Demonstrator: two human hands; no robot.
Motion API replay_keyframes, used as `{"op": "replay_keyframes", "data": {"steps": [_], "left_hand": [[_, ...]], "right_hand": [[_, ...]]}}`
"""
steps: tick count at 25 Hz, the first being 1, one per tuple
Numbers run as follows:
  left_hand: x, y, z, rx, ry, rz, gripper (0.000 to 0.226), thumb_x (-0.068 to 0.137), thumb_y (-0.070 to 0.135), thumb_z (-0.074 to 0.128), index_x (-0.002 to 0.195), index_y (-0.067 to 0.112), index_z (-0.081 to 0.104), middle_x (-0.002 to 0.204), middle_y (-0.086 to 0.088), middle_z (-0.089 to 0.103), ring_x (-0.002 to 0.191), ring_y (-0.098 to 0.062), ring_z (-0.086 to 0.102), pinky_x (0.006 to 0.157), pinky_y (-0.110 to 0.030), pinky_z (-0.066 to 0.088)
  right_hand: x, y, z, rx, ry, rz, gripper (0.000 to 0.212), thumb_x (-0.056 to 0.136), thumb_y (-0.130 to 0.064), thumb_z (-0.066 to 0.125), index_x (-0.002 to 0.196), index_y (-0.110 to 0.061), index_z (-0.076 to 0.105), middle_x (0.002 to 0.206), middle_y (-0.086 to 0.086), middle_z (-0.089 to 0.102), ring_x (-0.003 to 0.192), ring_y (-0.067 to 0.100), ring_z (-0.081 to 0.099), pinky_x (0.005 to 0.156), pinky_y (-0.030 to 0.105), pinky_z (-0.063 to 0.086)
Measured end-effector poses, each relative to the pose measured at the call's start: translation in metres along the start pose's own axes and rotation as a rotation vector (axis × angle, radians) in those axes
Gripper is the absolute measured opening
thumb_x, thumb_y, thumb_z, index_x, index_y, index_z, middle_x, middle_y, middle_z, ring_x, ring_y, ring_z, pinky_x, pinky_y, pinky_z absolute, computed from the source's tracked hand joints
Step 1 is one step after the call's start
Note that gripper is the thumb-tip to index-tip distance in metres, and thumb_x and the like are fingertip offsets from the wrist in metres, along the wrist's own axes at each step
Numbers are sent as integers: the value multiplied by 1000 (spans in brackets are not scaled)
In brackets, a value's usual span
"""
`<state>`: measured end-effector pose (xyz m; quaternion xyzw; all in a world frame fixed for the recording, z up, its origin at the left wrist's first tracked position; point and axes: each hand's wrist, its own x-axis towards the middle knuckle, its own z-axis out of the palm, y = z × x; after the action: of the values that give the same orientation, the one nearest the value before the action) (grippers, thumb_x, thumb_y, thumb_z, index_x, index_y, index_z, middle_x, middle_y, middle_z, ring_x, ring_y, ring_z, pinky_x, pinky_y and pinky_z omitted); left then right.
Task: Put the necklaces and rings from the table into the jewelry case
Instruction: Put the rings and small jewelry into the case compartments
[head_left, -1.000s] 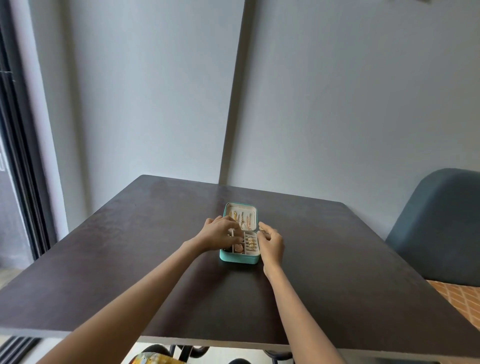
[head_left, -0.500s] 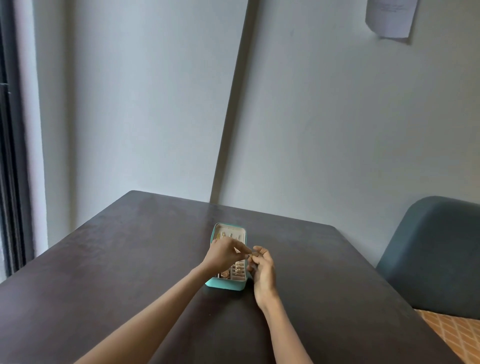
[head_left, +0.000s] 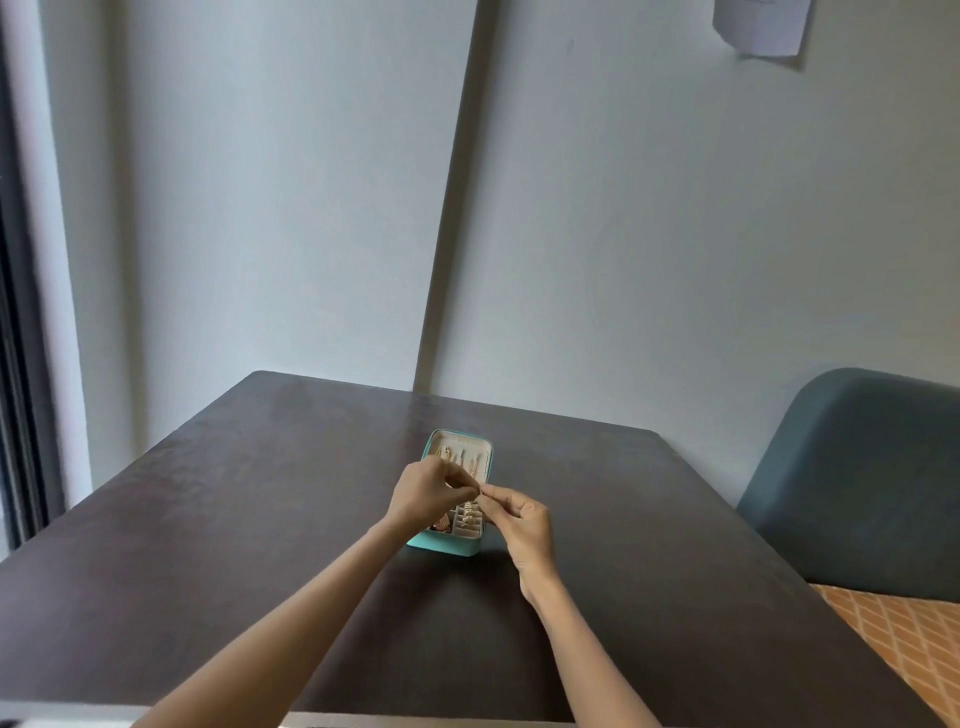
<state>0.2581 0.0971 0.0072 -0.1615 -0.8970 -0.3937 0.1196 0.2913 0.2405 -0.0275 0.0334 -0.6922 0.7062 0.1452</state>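
A small teal jewelry case lies open in the middle of the dark table. Its lid lies flat behind it with gold necklaces on the cream lining. The front half has small compartments holding rings. My left hand and my right hand are raised just above the case, fingertips meeting. Between them they pinch a tiny gold piece, too small to identify. The left hand hides the case's left part.
A blue-grey padded chair stands at the table's right side, over an orange patterned floor. Grey walls meet in a corner behind the table. A sheet of paper hangs on the wall at top right.
Both hands have lifted off the case and come together above it, pinching a tiny gold piece. The camera has tilted upward, so the table sits lower in view.
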Motion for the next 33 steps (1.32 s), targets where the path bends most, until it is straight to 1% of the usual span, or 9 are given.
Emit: {"op": "replay_keyframes", "data": {"steps": [5,10,13,16,18,22,27,30,33], "left_hand": [[-7,5,-4,-8,14,34,13,78,31,70,86,23,77,84,6,76,67,2,59,62,-2,38],[-12,5,-15,30,13,53,10,77,31,71,82,24,76,83,7,75,62,8,58,63,-5,37],[-13,2,-24,124,-64,56,12,80,32,67,88,25,74,92,9,74,83,-2,63,77,-22,33],[-14,3,-27,177,-66,20,19,83,32,63,101,26,67,109,12,68,108,-10,58,84,-29,25],[-15,6,-21,275,-107,-4,30,81,35,64,110,27,62,121,9,61,118,-16,48,91,-33,27],[-9,14,-10,572,-244,5,53,77,42,67,125,29,50,132,-3,45,126,-23,36,102,-38,25],[-1,18,0,747,-214,51,69,74,45,70,131,21,41,133,-8,40,127,-26,33,101,-39,26],[2,17,0,787,-184,66,64,76,44,68,130,22,43,132,-7,42,126,-25,35,102,-38,24],[2,13,-1,745,-127,75,48,81,45,62,122,24,52,127,-6,47,123,-25,38,100,-38,25]], "right_hand": [[-6,-19,-5,-88,-32,-12,17,82,0,67,98,-6,70,79,-7,73,70,0,67,63,13,51],[3,-34,-4,-302,-104,-21,19,81,-3,69,100,0,70,78,0,70,60,-4,63,61,12,50],[7,-35,-8,-429,-181,-30,17,80,-2,70,97,-1,72,77,-5,69,58,-6,61,63,11,49],[7,-31,-11,-620,-251,-60,18,78,-6,72,96,-6,74,82,-7,70,61,-14,59,66,5,45],[3,-24,-12,-694,-248,-101,17,78,-12,74,95,-13,76,89,-5,73,69,-12,61,72,9,47],[-1,-15,-15,-715,-197,-142,17,78,-19,75,94,-18,76,92,0,75,82,1,66,80,24,52],[-2,-14,-14,-648,-123,-160,12,79,-15,74,91,-17,77,69,-18,69,62,-4,64,70,22,52],[-1,-12,-11,-639,-77,-207,13,79,-14,73,91,-16,76,80,-15,71,74,-4,66,74,16,52],[-3,-6,-8,-668,-110,-188,14,80,-15,73,93,-15,76,81,-9,72,65,-9,62,70,17,50]]}}
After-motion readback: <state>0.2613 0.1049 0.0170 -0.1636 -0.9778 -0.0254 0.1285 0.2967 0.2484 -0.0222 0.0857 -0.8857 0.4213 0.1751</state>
